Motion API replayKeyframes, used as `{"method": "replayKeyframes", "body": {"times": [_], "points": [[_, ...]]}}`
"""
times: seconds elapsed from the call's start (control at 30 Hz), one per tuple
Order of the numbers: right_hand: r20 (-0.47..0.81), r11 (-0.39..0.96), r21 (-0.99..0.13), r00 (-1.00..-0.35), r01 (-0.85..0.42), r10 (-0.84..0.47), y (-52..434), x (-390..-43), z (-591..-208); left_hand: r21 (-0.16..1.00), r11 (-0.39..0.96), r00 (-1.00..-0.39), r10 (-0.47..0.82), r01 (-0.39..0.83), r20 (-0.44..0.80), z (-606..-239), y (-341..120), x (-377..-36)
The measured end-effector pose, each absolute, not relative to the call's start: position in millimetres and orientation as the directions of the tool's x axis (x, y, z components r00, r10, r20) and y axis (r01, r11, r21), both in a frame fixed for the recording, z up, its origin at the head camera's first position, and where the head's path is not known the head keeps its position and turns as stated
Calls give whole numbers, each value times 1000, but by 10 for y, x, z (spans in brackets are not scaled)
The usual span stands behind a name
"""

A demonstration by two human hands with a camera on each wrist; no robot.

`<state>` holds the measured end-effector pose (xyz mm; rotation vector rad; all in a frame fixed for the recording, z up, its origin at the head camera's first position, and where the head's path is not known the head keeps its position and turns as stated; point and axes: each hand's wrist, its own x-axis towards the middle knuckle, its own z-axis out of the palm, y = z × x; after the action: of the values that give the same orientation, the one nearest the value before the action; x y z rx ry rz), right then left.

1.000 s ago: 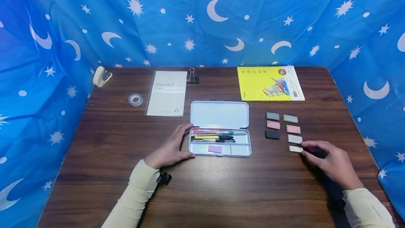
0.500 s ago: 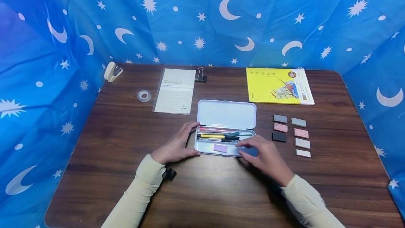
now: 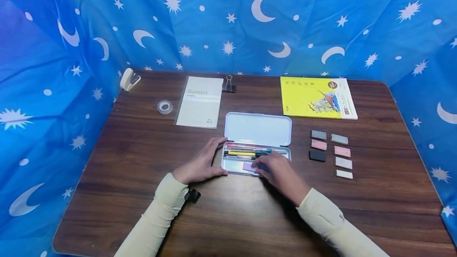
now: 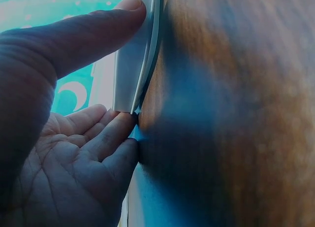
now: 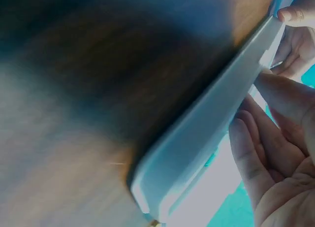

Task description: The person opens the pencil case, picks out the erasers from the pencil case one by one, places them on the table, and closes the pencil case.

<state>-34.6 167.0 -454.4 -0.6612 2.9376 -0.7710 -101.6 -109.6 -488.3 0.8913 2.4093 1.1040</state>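
Note:
A white pencil case [image 3: 258, 130] lies opened on the table, with several pens [image 3: 246, 153] in its rear compartment. My left hand [image 3: 200, 162] grips the case's left end, thumb at the front corner and fingers at the hinge side; the left wrist view shows the thumb against its wall. A purple eraser [image 3: 248, 167] lies in the front compartment. My right hand [image 3: 282, 175] reaches over the front wall and pinches this eraser's right end between thumb and forefinger. In the right wrist view, the case wall [image 5: 202, 123] hides those fingertips.
Right of the case, several erasers lie in two columns, among them a black eraser [image 3: 317, 156] and a white eraser [image 3: 344, 174]. Behind are a yellow book [image 3: 310, 98], a notebook [image 3: 200, 104], a binder clip [image 3: 230, 87], a tape roll [image 3: 165, 107] and a stapler [image 3: 129, 79].
My right hand has left the frontmost white eraser and moved left over the case to the purple eraser. The left hand keeps its place on the case. The head view has shifted slightly.

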Motion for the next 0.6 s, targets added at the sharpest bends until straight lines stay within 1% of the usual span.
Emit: {"method": "replayKeyframes", "body": {"times": [0.13,0.23,0.6], "points": [[44,815,-446,-918,-371,-394,1616,-361,-4517,768,500,-744,667,400,-47,-4871,-1093,-1018],[46,823,-436,-922,-364,-384,1592,-362,-4519,768,499,-743,668,402,-45,-4864,-1091,-1020],[78,812,-386,-892,-439,-445,1570,-371,-4542,762,502,-743,668,409,-41,-4840,-1087,-1013]]}}
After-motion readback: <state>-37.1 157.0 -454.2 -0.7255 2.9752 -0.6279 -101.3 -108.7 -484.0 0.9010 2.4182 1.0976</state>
